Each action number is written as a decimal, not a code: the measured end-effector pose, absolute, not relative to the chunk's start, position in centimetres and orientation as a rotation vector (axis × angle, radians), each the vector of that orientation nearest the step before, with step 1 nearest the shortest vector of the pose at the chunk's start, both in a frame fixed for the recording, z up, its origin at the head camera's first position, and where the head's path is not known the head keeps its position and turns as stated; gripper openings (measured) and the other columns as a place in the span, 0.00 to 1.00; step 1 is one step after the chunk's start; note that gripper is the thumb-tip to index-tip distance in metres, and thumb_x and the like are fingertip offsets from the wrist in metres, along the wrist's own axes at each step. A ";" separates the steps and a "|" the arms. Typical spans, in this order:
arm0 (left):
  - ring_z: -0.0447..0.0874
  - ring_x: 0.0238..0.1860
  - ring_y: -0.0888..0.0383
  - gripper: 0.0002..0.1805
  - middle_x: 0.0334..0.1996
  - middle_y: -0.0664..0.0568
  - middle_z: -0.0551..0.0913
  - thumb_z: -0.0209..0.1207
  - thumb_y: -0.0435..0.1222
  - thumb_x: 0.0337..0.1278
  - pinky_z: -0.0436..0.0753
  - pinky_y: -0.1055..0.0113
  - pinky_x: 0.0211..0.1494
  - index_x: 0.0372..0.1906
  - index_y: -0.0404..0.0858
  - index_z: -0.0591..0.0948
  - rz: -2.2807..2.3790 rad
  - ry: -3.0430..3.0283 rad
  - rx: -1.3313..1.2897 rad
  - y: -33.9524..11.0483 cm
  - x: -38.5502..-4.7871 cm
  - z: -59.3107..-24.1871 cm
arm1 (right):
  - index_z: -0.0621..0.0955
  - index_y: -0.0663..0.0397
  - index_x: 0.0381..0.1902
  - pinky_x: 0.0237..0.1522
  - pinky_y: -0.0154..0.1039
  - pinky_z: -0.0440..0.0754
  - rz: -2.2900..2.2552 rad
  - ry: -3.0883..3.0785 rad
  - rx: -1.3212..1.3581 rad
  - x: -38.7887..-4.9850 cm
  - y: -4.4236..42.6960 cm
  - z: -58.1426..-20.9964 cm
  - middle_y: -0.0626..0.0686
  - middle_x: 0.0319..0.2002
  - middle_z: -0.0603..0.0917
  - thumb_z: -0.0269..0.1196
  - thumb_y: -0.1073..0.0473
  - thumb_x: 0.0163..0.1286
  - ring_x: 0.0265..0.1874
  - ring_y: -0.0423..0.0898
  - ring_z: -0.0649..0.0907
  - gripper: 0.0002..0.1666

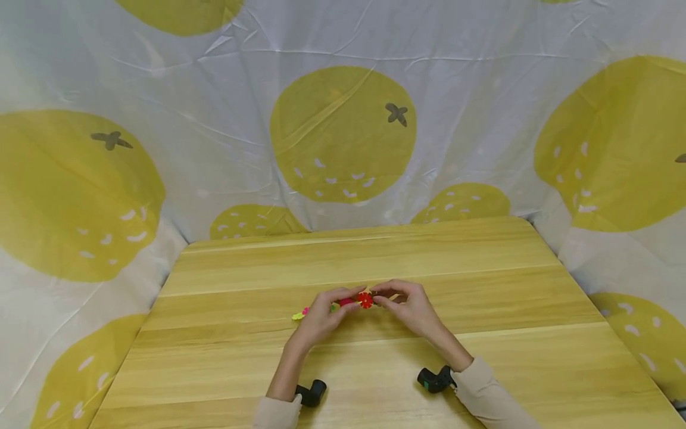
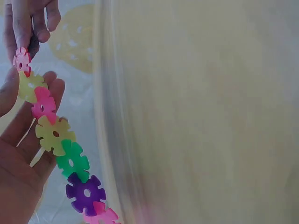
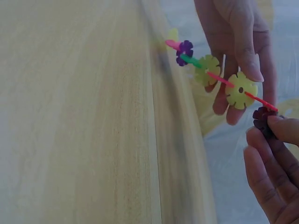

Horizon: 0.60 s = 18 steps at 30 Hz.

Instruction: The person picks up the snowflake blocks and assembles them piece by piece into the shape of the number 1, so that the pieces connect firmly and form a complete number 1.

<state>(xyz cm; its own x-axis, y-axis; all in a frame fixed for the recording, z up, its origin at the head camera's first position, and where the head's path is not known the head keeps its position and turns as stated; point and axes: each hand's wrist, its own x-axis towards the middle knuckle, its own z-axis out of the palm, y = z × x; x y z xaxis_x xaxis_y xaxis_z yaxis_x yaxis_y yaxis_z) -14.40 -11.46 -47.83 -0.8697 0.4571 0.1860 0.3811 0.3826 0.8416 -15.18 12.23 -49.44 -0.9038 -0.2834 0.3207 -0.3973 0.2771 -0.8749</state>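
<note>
A chain of slotted, flower-shaped plastic discs, with yellow [image 2: 56, 134], green [image 2: 72, 161], purple [image 2: 86, 193] and pink pieces joined edge to edge, runs across my left hand [image 1: 321, 316]. The left thumb and fingers pinch it by a yellow disc [image 3: 241, 95] near one end. Beyond that sits a red disc [image 1: 365, 300], edge-on in the right wrist view. My right hand [image 1: 409, 305] pinches a dark disc [image 3: 262, 120] between thumb and fingers, touching the red disc's edge. Whether those two are slotted together I cannot tell. The chain's far end, a yellow-green disc [image 1: 297, 316], sticks out left of the left hand.
Both hands are above a wood-grain table [image 1: 230, 339]. Black devices are worn on the left wrist [image 1: 312, 393] and the right wrist [image 1: 435, 380]. A pale curtain [image 1: 214, 149] with large yellow fruit prints hangs behind and beside the table.
</note>
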 end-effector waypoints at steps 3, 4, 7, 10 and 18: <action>0.87 0.57 0.51 0.21 0.57 0.48 0.88 0.61 0.33 0.71 0.84 0.64 0.59 0.66 0.44 0.83 1.521 2.564 0.763 -11.4 -14.4 -47.7 | 0.90 0.51 0.47 0.36 0.34 0.87 1.719 -2.408 0.640 -15.2 12.3 -49.6 0.53 0.42 0.92 0.72 0.61 0.68 0.37 0.38 0.89 0.10; 0.87 0.55 0.51 0.20 0.57 0.48 0.88 0.61 0.33 0.72 0.84 0.66 0.57 0.65 0.44 0.83 1.523 2.565 0.748 -11.4 -14.4 -47.7 | 0.90 0.51 0.47 0.36 0.34 0.87 1.734 -2.400 0.634 -15.2 12.4 -49.7 0.53 0.41 0.92 0.71 0.60 0.69 0.36 0.39 0.90 0.10; 0.87 0.48 0.48 0.20 0.58 0.47 0.88 0.59 0.32 0.73 0.83 0.71 0.48 0.65 0.43 0.83 1.523 2.561 0.706 -11.5 -14.3 -47.6 | 0.89 0.53 0.48 0.37 0.37 0.88 1.811 -2.370 0.646 -15.3 12.6 -49.8 0.55 0.40 0.92 0.70 0.61 0.70 0.34 0.45 0.91 0.10; 0.83 0.41 0.45 0.20 0.58 0.46 0.87 0.58 0.30 0.73 0.79 0.73 0.40 0.65 0.43 0.84 1.525 2.549 0.681 -11.6 -14.3 -47.6 | 0.89 0.55 0.48 0.37 0.44 0.90 1.885 -2.344 0.692 -15.3 12.6 -49.8 0.57 0.38 0.92 0.70 0.61 0.70 0.32 0.52 0.91 0.10; 0.85 0.56 0.50 0.21 0.56 0.47 0.89 0.57 0.26 0.73 0.84 0.67 0.54 0.64 0.45 0.85 1.526 2.562 0.704 -11.4 -14.3 -47.6 | 0.89 0.55 0.48 0.37 0.41 0.90 1.900 -2.306 0.734 -15.1 12.3 -49.6 0.58 0.38 0.91 0.70 0.63 0.70 0.33 0.58 0.91 0.10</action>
